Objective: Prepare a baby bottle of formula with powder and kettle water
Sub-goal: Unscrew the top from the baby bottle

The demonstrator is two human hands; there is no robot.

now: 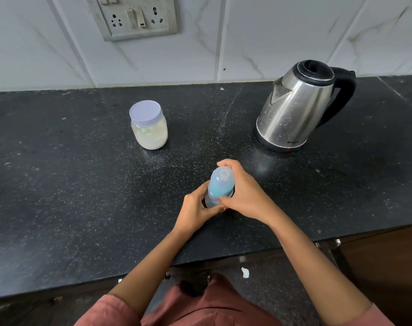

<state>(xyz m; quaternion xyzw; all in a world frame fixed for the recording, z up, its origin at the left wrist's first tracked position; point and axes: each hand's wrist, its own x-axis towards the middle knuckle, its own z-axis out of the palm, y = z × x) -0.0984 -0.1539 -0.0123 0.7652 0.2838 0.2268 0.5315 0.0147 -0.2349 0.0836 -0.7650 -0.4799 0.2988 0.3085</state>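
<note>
I counted one baby bottle (220, 184), one jar of white powder (149, 125) with a pale lid screwed on, and one steel kettle (294, 109) with a black handle and its lid down, all standing on the black speckled countertop (71, 184).

The bottle stood upright near the front edge, about midway along it, with a translucent cap over a blue collar. My left hand (195, 210) was wrapped round the bottle's lower body, fingers curled behind it and thumb in front. My right hand (245, 196) was curled over the upper part, fingertips reaching round the cap's far side and thumb against the blue collar. Both hands touched the bottle and nothing else.

The jar sat well apart from the bottle, back and to the left, roughly halfway between the front edge and the tiled wall (270, 38). The kettle sat toward the back right, close to the wall, handle pointing right and spout to the left. Dark stone showed between jar and kettle and between each of them and the bottle. The widest stretch ran from the jar out to the left edge. A socket panel (134, 17) hung on the wall above the jar.
</note>
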